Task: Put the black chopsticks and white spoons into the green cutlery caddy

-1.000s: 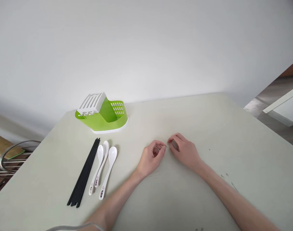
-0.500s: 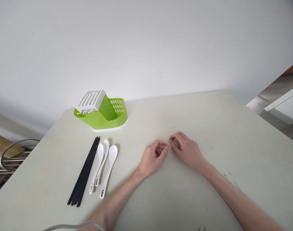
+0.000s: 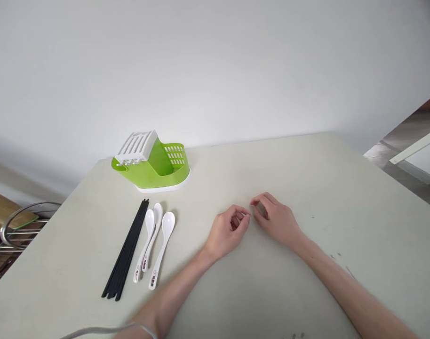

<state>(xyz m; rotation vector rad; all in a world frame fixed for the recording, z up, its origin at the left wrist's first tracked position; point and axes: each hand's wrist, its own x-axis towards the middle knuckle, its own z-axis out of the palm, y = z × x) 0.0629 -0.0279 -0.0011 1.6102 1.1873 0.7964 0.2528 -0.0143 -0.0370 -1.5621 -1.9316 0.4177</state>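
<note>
Both hands rest on the pale table, loosely curled and holding nothing. My left hand [image 3: 228, 231] lies near the middle, its thumb and fingertips close together around a hollow. Just right of it, my right hand [image 3: 276, 219] bends its fingers the same way, with a gap between thumb and forefinger. A narrow space separates the two hands. Nearest to my left hand is a white spoon [image 3: 161, 252]; two more white spoons [image 3: 144, 249] [image 3: 153, 238] lie close beside it. Left of these is a bundle of black chopsticks [image 3: 126, 252].
A green and white utensil holder [image 3: 153, 175] stands at the back left, near the white wall [image 3: 236, 70]. A grey cable [image 3: 105, 329] crosses the bottom left by my forearm. Beyond the left edge of the table [image 3: 289, 155] is a metal rack [image 3: 20, 230].
The view has shifted slightly, so everything sits a little further right. My hands keep the same pose and place on the table.
</note>
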